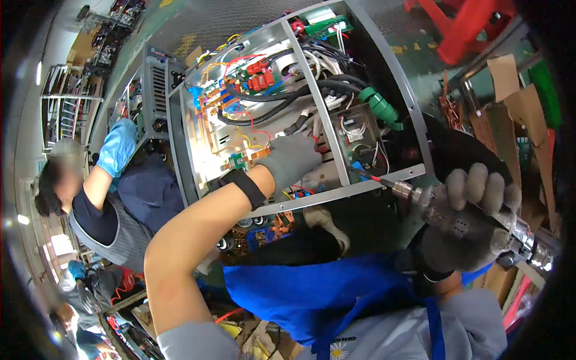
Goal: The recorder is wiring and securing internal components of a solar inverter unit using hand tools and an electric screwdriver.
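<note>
A grey metal cabinet (327, 114), its top uncovered, lies before me with wires, cables and copper bars inside. My left hand (294, 159), in a grey glove, reaches into it beside the dividing rail, near a small green circuit board (238, 161). Its fingers are curled together among the wires; what they hold, if anything, is hidden. Wrapped around a silver power screwdriver (405, 191) is my gloved right hand (474, 210). The tool's thin bit points left, over the cabinet's near right edge, close to a small blue part (358, 166).
Green round connectors (381, 107) sit in the cabinet's right compartment. At left, a co-worker in blue sleeve covers (117, 147) works at another grey cabinet (157, 90). Cardboard (534, 114) stands at right; a red stand (462, 30) is at the far right. Copper parts (282, 223) lie below the near edge.
</note>
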Demonstrator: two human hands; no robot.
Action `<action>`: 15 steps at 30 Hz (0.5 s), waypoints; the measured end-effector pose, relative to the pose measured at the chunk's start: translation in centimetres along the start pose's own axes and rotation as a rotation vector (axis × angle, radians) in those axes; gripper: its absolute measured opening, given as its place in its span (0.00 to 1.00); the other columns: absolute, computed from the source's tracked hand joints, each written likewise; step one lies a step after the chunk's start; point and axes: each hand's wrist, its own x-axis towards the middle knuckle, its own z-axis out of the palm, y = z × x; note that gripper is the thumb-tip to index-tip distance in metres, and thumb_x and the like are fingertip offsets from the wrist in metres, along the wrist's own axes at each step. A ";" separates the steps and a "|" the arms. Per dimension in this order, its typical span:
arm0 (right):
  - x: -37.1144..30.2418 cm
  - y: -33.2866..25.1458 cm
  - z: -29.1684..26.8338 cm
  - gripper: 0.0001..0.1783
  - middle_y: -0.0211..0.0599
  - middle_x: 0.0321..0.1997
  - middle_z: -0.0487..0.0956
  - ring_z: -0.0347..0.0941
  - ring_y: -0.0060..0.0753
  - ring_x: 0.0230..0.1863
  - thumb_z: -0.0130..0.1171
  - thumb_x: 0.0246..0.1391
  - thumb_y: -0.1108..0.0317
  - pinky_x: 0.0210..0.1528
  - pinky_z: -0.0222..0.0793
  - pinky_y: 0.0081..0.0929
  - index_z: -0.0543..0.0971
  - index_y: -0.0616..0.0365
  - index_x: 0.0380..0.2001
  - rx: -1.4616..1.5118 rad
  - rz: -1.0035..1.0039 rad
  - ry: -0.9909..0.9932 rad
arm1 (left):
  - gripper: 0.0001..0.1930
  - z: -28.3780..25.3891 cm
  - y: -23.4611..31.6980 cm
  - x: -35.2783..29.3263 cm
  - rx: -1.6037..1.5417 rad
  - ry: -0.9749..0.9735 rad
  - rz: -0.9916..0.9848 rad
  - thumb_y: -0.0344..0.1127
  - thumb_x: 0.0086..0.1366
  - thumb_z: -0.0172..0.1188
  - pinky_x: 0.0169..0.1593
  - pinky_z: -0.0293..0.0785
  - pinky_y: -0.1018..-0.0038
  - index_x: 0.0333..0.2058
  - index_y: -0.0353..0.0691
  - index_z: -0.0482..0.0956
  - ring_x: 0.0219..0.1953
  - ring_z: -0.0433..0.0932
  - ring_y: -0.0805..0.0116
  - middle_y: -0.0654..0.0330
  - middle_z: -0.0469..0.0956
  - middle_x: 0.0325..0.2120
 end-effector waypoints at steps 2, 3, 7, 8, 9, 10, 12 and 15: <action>-0.1 0.4 -0.1 0.19 0.26 0.28 0.58 0.54 0.28 0.29 0.62 0.47 0.61 0.28 0.62 0.28 0.65 0.51 0.38 0.031 0.081 -0.045 | 0.11 0.8 0.4 0.8 -0.027 -0.116 -0.129 0.33 0.55 0.54 0.36 0.77 0.61 0.38 0.48 0.79 0.44 0.75 0.56 0.56 0.73 0.37; 0.2 0.7 0.5 0.19 0.25 0.27 0.59 0.55 0.27 0.29 0.63 0.46 0.61 0.29 0.61 0.26 0.68 0.53 0.39 -0.011 0.042 -0.009 | 0.11 0.6 0.7 0.8 -0.015 -0.119 -0.124 0.34 0.56 0.54 0.35 0.77 0.61 0.38 0.48 0.79 0.44 0.75 0.56 0.56 0.73 0.37; 0.2 0.2 0.1 0.22 0.24 0.26 0.58 0.55 0.26 0.29 0.64 0.45 0.60 0.29 0.59 0.24 0.69 0.54 0.42 -0.012 0.072 0.093 | 0.10 -0.2 1.4 0.7 0.006 -0.063 -0.053 0.37 0.57 0.53 0.35 0.77 0.63 0.37 0.47 0.80 0.41 0.76 0.56 0.56 0.74 0.36; 0.6 0.2 -0.3 0.23 0.24 0.25 0.58 0.54 0.26 0.28 0.65 0.45 0.59 0.29 0.58 0.23 0.69 0.54 0.43 -0.016 0.029 0.067 | 0.10 -0.4 2.0 1.0 0.008 -0.067 -0.048 0.37 0.57 0.53 0.35 0.77 0.63 0.37 0.47 0.80 0.41 0.76 0.56 0.56 0.74 0.36; 0.9 0.4 -0.3 0.25 0.23 0.25 0.58 0.54 0.25 0.28 0.65 0.45 0.58 0.29 0.57 0.22 0.69 0.55 0.44 -0.011 -0.013 0.035 | 0.11 -1.3 2.6 1.1 0.037 -0.119 -0.049 0.38 0.57 0.53 0.34 0.76 0.63 0.36 0.46 0.81 0.39 0.77 0.57 0.56 0.75 0.34; 1.1 0.6 -0.4 0.25 0.23 0.25 0.58 0.54 0.25 0.28 0.65 0.45 0.58 0.29 0.57 0.22 0.69 0.55 0.44 -0.006 -0.010 0.032 | 0.12 -1.8 3.2 1.3 0.062 -0.171 -0.050 0.39 0.56 0.54 0.33 0.76 0.63 0.35 0.44 0.81 0.37 0.77 0.57 0.56 0.76 0.32; 1.1 1.3 -0.3 0.25 0.23 0.26 0.58 0.53 0.25 0.28 0.65 0.45 0.58 0.29 0.57 0.21 0.69 0.55 0.45 0.046 -0.013 -0.031 | 0.11 0.0 3.2 2.1 0.075 -0.123 -0.026 0.39 0.55 0.53 0.32 0.75 0.61 0.32 0.41 0.81 0.34 0.78 0.56 0.54 0.77 0.30; 0.1 1.0 0.1 0.27 0.24 0.26 0.60 0.59 0.30 0.29 0.65 0.44 0.57 0.27 0.65 0.27 0.69 0.49 0.48 -0.028 0.072 -0.046 | 0.14 3.5 2.6 2.4 0.046 0.034 -0.023 0.41 0.56 0.52 0.29 0.70 0.57 0.35 0.42 0.82 0.34 0.77 0.57 0.52 0.78 0.29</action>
